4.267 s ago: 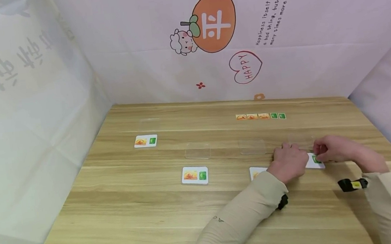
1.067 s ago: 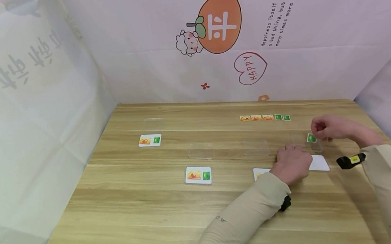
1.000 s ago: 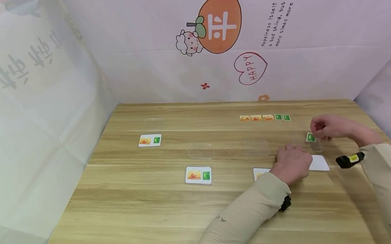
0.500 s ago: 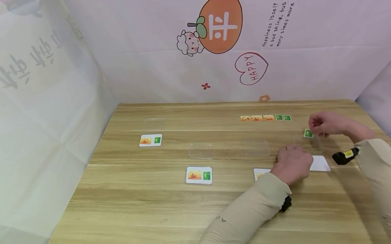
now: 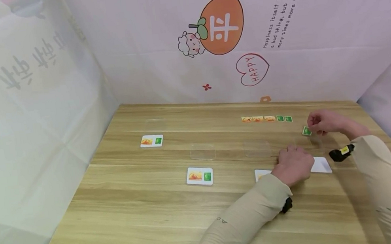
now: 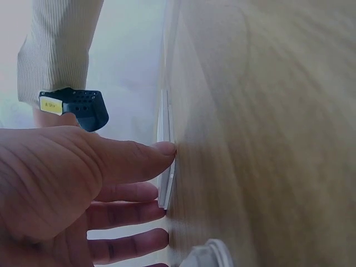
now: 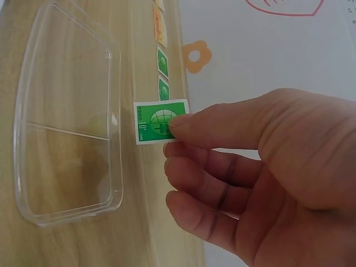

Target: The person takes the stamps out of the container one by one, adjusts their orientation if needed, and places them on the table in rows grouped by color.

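Note:
My right hand [image 5: 329, 122] pinches a green postage stamp [image 7: 146, 123] between thumb and index finger; its other fingers are bent beneath. The stamp is above the table, just behind a clear plastic lid [image 7: 114, 183]. My left hand [image 5: 294, 164] holds a white card [image 5: 321, 165] at its edge, thumb on one side and fingers on the other in the left wrist view; the hand hides much of the card. A second white card [image 5: 261, 174] with an orange stamp is partly covered by the left wrist.
A row of orange and green stamps [image 5: 269, 119] lies near the back edge. White cards bearing an orange and a green stamp lie at left [image 5: 152, 141] and centre [image 5: 199, 176]. Other clear lids [image 5: 202, 152] lie behind them on the wooden table [image 5: 138, 223].
My right hand has lifted the green stamp from the white card and carried it back and slightly left, towards the row of stamps. The left hand has stayed on the card.

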`<state>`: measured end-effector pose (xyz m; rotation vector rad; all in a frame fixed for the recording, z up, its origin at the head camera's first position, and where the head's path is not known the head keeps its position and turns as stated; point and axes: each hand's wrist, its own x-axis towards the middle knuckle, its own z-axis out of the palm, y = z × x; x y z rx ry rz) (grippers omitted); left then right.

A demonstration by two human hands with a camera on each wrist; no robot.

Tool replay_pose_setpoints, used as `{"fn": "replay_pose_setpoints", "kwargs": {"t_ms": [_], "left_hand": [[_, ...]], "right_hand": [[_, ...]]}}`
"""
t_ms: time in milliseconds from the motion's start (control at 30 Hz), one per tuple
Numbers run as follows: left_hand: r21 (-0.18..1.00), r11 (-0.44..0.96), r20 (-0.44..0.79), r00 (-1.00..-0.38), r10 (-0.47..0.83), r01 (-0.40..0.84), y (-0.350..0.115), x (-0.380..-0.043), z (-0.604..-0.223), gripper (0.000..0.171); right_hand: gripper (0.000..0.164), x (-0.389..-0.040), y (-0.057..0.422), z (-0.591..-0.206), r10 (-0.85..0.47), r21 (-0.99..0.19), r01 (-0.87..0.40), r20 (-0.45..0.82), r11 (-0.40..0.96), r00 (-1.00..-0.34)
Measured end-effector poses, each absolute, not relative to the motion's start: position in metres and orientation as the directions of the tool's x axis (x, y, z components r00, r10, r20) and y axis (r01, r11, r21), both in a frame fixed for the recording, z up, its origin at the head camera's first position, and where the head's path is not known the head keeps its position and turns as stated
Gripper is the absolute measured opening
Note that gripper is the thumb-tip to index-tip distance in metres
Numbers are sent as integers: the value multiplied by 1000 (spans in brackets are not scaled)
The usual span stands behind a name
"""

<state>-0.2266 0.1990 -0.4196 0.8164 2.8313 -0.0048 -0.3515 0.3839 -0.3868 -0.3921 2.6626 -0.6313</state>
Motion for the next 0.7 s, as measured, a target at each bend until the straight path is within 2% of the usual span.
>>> {"fn": "replay_pose_setpoints", "kwargs": {"t_ms": [700], "left_hand": [[53, 850, -185, -831, 524, 524, 201, -229, -423, 15]], "right_hand": [[13, -374, 381, -397, -347, -471, -182, -291, 863, -892]]}}
